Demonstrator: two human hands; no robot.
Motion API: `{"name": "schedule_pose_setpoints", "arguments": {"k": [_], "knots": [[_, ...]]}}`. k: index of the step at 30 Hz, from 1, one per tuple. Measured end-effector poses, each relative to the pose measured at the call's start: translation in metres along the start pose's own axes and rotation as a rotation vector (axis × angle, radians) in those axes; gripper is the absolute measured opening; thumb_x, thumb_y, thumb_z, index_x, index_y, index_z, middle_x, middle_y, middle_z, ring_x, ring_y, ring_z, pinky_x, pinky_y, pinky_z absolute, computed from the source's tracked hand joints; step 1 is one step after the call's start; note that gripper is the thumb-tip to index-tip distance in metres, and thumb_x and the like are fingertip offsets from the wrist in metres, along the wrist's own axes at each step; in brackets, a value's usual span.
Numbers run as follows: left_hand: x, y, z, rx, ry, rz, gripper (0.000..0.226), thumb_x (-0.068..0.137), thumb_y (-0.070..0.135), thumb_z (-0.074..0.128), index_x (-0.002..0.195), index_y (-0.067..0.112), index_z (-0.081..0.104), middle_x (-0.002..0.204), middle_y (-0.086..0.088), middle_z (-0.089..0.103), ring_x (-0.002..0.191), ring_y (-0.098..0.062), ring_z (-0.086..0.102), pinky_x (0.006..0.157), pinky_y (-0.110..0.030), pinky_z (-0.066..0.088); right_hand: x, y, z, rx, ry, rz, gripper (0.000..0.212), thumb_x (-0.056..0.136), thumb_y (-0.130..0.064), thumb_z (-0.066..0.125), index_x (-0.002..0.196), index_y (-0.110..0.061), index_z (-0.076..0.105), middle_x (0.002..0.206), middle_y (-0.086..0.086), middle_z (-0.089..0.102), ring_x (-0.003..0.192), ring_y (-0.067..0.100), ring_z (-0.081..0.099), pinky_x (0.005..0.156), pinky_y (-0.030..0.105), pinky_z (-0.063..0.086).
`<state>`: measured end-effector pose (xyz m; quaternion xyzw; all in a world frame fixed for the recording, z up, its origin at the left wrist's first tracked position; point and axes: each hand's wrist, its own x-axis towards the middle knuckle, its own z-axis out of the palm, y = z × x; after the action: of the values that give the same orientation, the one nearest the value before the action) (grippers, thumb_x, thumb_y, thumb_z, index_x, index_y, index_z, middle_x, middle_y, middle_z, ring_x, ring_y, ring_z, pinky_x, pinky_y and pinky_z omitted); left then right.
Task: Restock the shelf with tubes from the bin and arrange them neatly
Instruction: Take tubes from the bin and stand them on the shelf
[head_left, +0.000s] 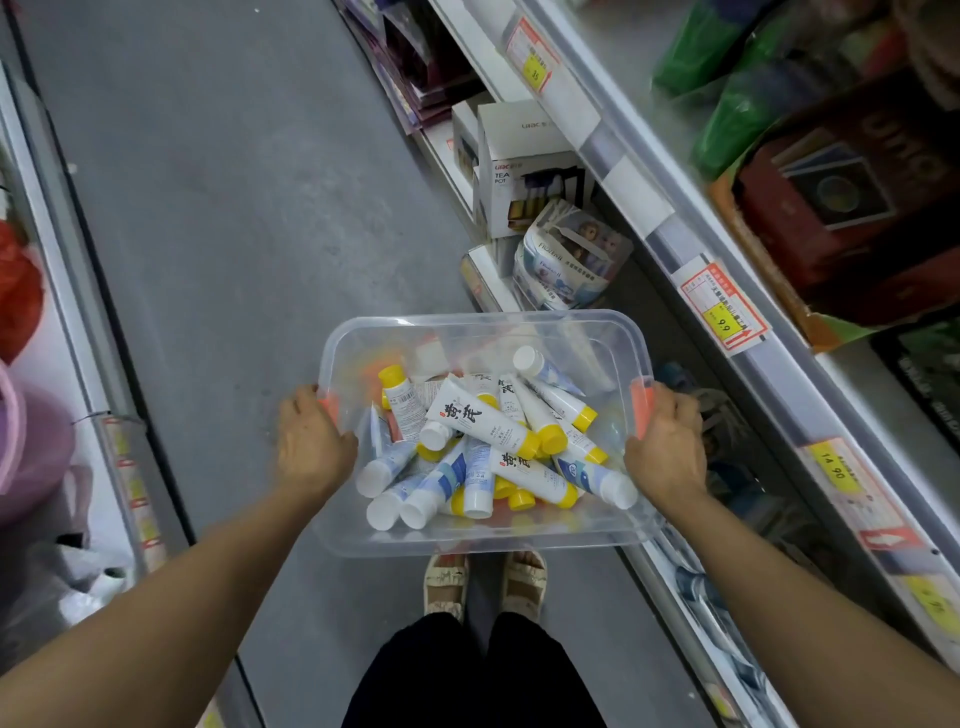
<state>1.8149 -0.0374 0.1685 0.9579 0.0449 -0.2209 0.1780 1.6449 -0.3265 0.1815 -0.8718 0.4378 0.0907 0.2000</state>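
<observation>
Between two runs of store shelving, over a grey floor (218, 218), I am holding a clear plastic bin (483, 325) out in front of me. My left hand (311, 447) has its fingers curled around the bin's left rim, and my right hand (667, 441) is wrapped around the right rim the same way, so the bin hangs level between them above my sandalled feet (485, 582). Inside lies a loose heap of tubes (480, 447), white with yellow or white caps (some crossing over others, caps pointing mostly toward me). To my right stands the shelf (691, 244) with its price tags (722, 306), and boxed teapots (524, 171) sit on a lower level beyond the bin.
</observation>
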Motion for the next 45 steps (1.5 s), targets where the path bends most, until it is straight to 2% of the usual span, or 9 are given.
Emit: {"name": "schedule_pose_setpoints", "arguments": {"k": [5,7,10,15,21,30,33,38,45], "knots": [[-0.025,0.025,0.005,0.179,0.081,0.241,0.060,0.076,0.011,0.068,0.129,0.009,0.041,0.131,-0.018,0.040,0.115,-0.037,0.044,0.093,-0.044,0.044,-0.016,-0.006,-0.008,-0.074,-0.025,-0.107,0.064,0.073,0.003,0.063,0.133,-0.002,0.041,0.127,0.020,0.041,0.116,0.038,0.042,0.093,0.044,0.041],[-0.034,0.035,0.011,0.149,-0.010,0.304,0.060,0.076,0.017,0.070,0.129,0.010,0.042,0.131,-0.014,0.040,0.115,-0.032,0.046,0.093,-0.040,0.045,-0.019,-0.009,-0.006,-0.076,-0.083,-0.124,0.060,0.075,-0.001,0.062,0.131,-0.004,0.042,0.129,0.017,0.040,0.119,0.034,0.040,0.095,0.039,0.039],[-0.044,0.048,0.027,0.037,-0.167,0.251,0.059,0.081,0.026,0.068,0.131,0.013,0.039,0.135,-0.008,0.034,0.114,-0.027,0.049,0.091,-0.038,0.047,-0.018,-0.016,0.006,0.006,-0.178,-0.168,0.051,0.079,-0.005,0.059,0.128,-0.004,0.044,0.131,0.015,0.041,0.123,0.031,0.038,0.099,0.036,0.035],[-0.041,0.055,0.050,-0.044,-0.189,0.122,0.052,0.084,0.022,0.065,0.129,0.013,0.041,0.139,-0.009,0.033,0.116,-0.030,0.050,0.092,-0.038,0.044,0.008,-0.038,0.043,0.197,-0.279,-0.044,0.047,0.089,-0.021,0.056,0.131,-0.005,0.042,0.131,0.015,0.046,0.123,0.030,0.042,0.097,0.037,0.039],[-0.030,0.049,0.060,-0.044,-0.192,0.067,0.049,0.082,0.016,0.064,0.126,0.012,0.043,0.133,-0.012,0.038,0.110,-0.032,0.054,0.088,-0.039,0.044,0.042,-0.051,0.083,0.112,-0.436,0.071,0.048,0.094,-0.036,0.046,0.129,-0.003,0.044,0.134,0.018,0.049,0.124,0.034,0.045,0.096,0.037,0.039],[-0.045,0.068,0.079,-0.057,-0.254,0.111,0.041,0.083,0.014,0.062,0.120,0.008,0.045,0.121,-0.013,0.054,0.107,-0.029,0.056,0.085,-0.033,0.044,0.052,-0.038,0.065,0.083,-0.688,0.184,0.047,0.086,-0.025,0.057,0.125,0.000,0.048,0.126,0.019,0.053,0.115,0.032,0.053,0.092,0.035,0.046],[-0.049,0.080,0.090,-0.133,-0.305,0.011,0.040,0.083,0.017,0.065,0.116,0.002,0.047,0.116,-0.016,0.060,0.107,-0.031,0.057,0.086,-0.033,0.045,0.046,-0.023,0.044,0.239,-0.748,0.240,0.058,0.077,-0.026,0.058,0.129,-0.003,0.045,0.122,0.014,0.055,0.107,0.029,0.057,0.088,0.037,0.051],[-0.049,0.101,0.116,-0.398,-0.333,-0.303,0.064,0.077,0.025,0.074,0.125,-0.004,0.044,0.127,-0.018,0.057,0.117,-0.033,0.054,0.097,-0.038,0.045,0.032,-0.006,0.025,0.495,-0.701,0.235,0.038,0.088,-0.010,0.048,0.123,0.004,0.043,0.107,0.018,0.057,0.065,0.016,0.061,0.047,0.017,0.047],[-0.032,0.118,0.148,-0.622,-0.159,-0.590,0.095,0.071,0.041,0.076,0.138,-0.007,0.028,0.135,-0.020,0.048,0.122,-0.035,0.049,0.102,-0.042,0.041,0.027,0.003,0.020,0.585,-0.583,0.073,0.051,0.089,-0.015,0.058,0.131,-0.013,0.030,0.118,0.000,0.047,0.107,0.019,0.050,0.087,0.032,0.045]]}}
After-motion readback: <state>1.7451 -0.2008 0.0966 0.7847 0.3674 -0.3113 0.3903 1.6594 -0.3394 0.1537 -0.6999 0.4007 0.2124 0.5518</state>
